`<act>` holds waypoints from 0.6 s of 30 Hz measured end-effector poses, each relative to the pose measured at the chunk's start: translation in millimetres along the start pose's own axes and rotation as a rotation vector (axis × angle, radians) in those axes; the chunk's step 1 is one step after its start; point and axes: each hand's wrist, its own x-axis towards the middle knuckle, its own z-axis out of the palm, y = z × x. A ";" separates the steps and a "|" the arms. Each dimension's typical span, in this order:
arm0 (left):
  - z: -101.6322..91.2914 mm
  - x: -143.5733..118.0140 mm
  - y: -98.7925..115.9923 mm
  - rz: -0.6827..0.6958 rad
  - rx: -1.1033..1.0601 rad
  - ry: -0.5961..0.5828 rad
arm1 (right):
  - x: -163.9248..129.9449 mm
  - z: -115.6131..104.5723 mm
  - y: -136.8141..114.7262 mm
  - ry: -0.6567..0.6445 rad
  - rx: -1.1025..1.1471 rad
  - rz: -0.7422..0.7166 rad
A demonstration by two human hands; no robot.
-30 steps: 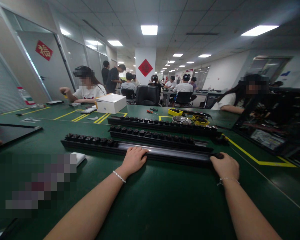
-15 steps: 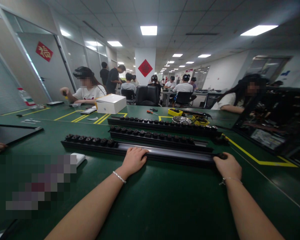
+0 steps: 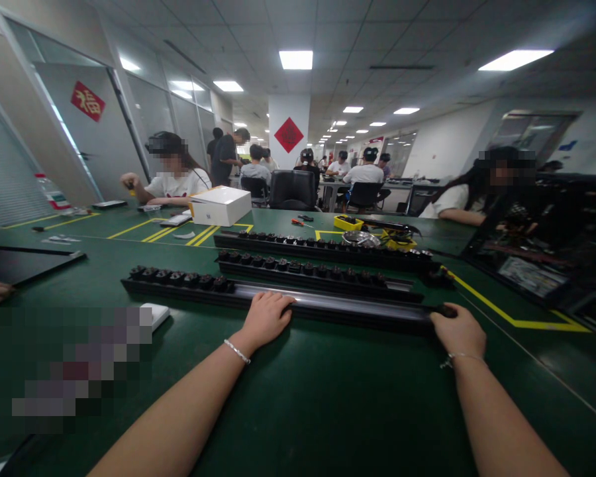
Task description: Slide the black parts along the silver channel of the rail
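Rail point(image 3: 338, 310) lies flat, long axis left-right. Left hand point(image 3: 265, 319) rests fingers-spread on it; right hand point(image 3: 459, 333), curled at its right end, has shifted slightly rightward.

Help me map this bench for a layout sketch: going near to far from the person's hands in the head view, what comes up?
left hand and right hand → nearest black rail → second rail → third rail → white box
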 end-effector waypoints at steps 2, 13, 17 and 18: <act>0.2 -0.1 -0.2 0.002 -0.005 0.004 | 0.7 0.3 1.7 0.014 0.020 -0.009; 0.3 -0.3 -0.7 -0.004 -0.017 0.007 | -2.4 -4.3 0.3 0.018 0.061 0.061; 0.5 -0.4 -1.1 0.000 -0.013 0.012 | -2.5 -6.8 -0.7 -0.001 0.047 0.075; 0.5 -0.4 -1.2 0.001 -0.011 0.013 | -2.2 -7.7 -0.7 -0.009 0.039 0.077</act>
